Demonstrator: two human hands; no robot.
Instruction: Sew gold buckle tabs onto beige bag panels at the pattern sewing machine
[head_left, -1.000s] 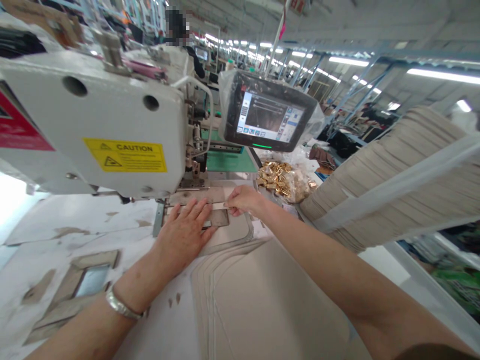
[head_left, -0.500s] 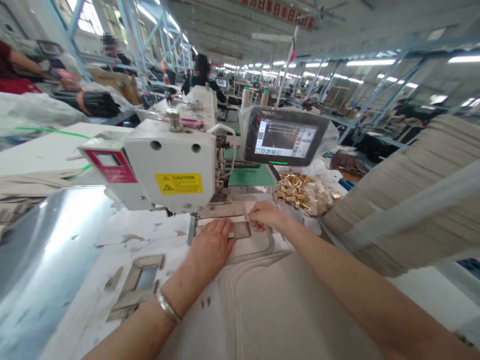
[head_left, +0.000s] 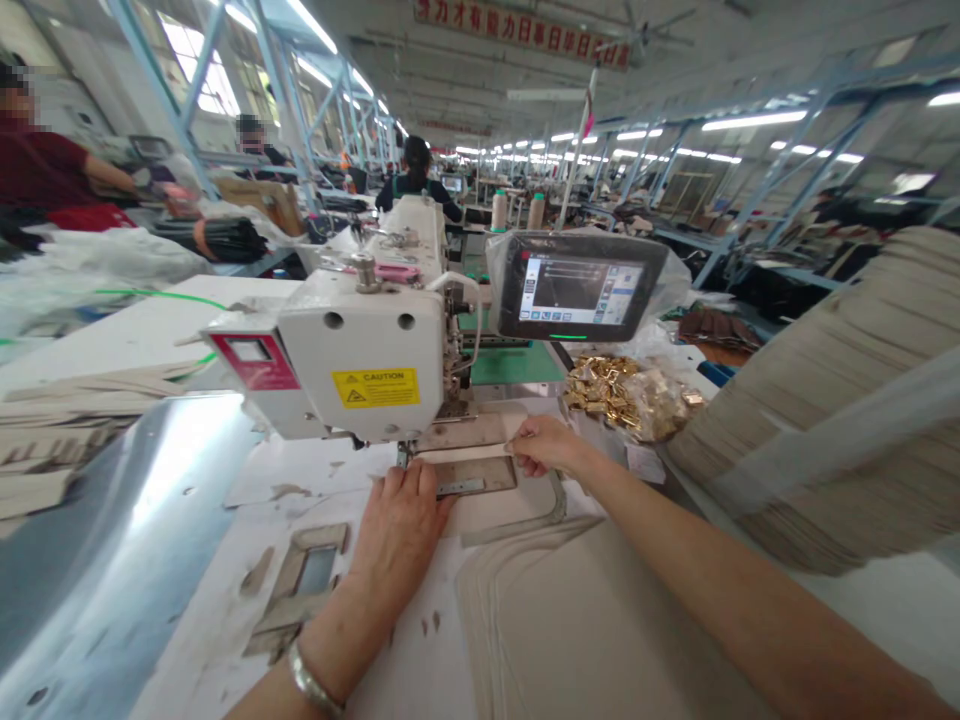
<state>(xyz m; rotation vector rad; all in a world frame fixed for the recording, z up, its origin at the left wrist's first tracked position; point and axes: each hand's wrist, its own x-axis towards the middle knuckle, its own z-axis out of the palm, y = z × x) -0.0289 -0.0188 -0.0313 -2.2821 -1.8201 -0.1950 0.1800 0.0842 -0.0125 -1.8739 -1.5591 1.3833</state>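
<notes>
Strip (head_left: 471, 454) lies along plate (head_left: 491, 474) | right hand (head_left: 541, 446) pinches its end; left hand (head_left: 399, 525), grip I cannot tell | machine (head_left: 360, 340) looms behind, buckles (head_left: 602, 390) right, panels (head_left: 570, 620) nearer me | left hand sits further left than before, baring more strip

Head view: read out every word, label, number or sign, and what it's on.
"CAUTION": yellow label on the white machine; its small print unreadable.
"才有能力日事日": overhead banner; remaining characters blurred.
Red label, screen, far banner: too small or blurred.
</notes>
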